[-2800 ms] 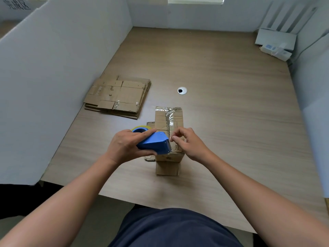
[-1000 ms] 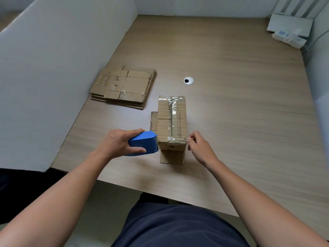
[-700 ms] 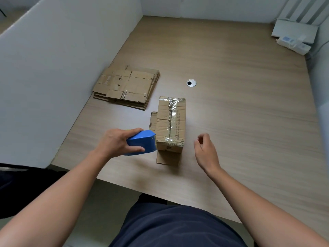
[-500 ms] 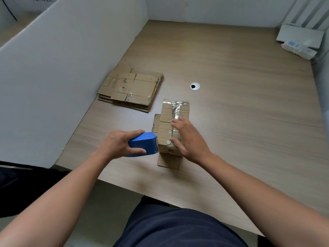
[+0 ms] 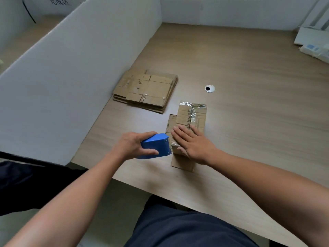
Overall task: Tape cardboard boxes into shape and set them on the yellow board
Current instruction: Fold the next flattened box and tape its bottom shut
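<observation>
- One cardboard box [image 5: 194, 116] sits on the tabletop [image 5: 249, 113] close to the near edge, its long side running away from the person.
- It's brown and well worn. Glossy clear tape runs down the top seam and wraps, crinkled, over the far end.
- One loose flap juts out flat on the left side, and another lies on the tabletop at the near end.
- The right grip [image 5: 194, 144] lies palm down on the near half of the box top, fingers straight and slightly spread, curled round nothing.
- The left grip [image 5: 132, 146] is wrapped round a blue tape dispenser [image 5: 156, 146], fingers over the top and thumb along the near side.
- The dispenser's nose points at the box's near left corner, right beside it. Whether they touch, I cannot tell.
- So the box is directly under the right grip and just to the right of the left grip.
- Farther back on the left, a stack of flattened boxes [image 5: 146, 91] lies against the white partition [image 5: 71, 77], apart from the box.
- A round cable hole [image 5: 209, 88] sits just beyond the box's far end.
</observation>
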`<state>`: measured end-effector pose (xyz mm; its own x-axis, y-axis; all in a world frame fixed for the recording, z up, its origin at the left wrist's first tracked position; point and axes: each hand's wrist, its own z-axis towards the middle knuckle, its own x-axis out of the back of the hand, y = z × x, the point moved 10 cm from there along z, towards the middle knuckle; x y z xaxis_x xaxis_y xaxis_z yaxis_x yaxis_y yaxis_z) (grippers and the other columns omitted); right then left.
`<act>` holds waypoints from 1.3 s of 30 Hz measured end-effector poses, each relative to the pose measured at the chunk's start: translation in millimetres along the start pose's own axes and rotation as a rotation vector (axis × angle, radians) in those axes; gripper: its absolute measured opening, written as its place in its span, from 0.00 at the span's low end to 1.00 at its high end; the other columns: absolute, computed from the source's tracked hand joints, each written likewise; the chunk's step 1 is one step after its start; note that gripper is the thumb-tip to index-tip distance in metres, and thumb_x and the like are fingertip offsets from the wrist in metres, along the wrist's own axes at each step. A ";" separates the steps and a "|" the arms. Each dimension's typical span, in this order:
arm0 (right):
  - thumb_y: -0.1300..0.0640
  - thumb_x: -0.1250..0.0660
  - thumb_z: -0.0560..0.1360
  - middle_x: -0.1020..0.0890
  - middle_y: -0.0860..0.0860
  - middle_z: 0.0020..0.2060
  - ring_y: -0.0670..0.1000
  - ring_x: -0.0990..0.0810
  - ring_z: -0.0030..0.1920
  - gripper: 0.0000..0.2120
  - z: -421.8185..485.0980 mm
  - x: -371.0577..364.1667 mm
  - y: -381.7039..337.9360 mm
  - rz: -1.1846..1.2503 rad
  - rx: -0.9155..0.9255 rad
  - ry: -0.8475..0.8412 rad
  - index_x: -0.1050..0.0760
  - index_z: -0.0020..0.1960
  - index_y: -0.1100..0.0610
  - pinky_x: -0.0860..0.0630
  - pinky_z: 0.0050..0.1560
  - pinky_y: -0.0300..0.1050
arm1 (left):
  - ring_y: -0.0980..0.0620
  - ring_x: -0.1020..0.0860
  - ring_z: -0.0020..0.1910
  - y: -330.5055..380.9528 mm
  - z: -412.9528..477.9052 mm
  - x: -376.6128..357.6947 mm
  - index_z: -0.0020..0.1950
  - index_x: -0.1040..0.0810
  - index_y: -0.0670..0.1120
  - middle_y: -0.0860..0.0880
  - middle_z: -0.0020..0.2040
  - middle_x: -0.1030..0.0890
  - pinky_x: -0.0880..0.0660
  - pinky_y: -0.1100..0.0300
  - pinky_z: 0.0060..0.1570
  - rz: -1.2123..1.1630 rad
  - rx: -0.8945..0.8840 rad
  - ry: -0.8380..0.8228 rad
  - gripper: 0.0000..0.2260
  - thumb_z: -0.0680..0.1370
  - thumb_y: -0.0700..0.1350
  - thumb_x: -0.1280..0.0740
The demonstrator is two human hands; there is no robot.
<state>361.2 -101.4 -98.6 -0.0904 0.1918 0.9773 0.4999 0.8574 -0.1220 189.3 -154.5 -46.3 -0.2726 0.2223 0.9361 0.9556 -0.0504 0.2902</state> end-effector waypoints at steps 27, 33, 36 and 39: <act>0.40 0.53 0.82 0.36 0.57 0.78 0.56 0.36 0.78 0.33 -0.2 -8.9 -10.3 -0.038 -0.359 0.018 0.49 0.80 0.59 0.47 0.78 0.56 | 0.52 0.24 0.41 -31.1 54.5 0.3 0.67 0.28 0.60 0.54 0.48 0.17 0.30 0.59 0.36 0.265 -0.117 -0.027 0.28 0.73 0.75 0.38; 0.41 0.53 0.82 0.35 0.57 0.78 0.56 0.35 0.77 0.32 5.2 -8.7 -7.5 -0.052 -0.426 0.033 0.41 0.80 0.60 0.49 0.76 0.55 | 0.46 0.19 0.46 -27.6 62.9 0.6 0.64 0.29 0.53 0.50 0.52 0.16 0.27 0.56 0.43 0.441 -0.128 -0.007 0.25 0.76 0.69 0.36; 0.41 0.52 0.82 0.35 0.57 0.78 0.56 0.35 0.77 0.33 -0.9 -10.6 -10.6 -0.032 -0.437 0.035 0.40 0.80 0.60 0.48 0.76 0.55 | 0.46 0.20 0.45 -81.4 55.2 13.6 0.61 0.29 0.53 0.49 0.49 0.18 0.29 0.56 0.39 0.363 0.053 0.001 0.25 0.76 0.70 0.37; 0.41 0.53 0.82 0.36 0.56 0.79 0.56 0.37 0.78 0.33 2.6 -6.6 -13.0 -0.002 -0.455 0.080 0.41 0.80 0.60 0.52 0.77 0.54 | 0.46 0.22 0.39 -134.5 38.7 27.0 0.59 0.31 0.55 0.49 0.43 0.20 0.27 0.57 0.35 0.208 0.231 0.144 0.25 0.75 0.73 0.39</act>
<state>353.0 -112.6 -103.9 -0.0340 0.1372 0.9900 0.8286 0.5577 -0.0488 57.8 -104.0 -67.8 -0.0668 0.0899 0.9937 0.9880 0.1451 0.0533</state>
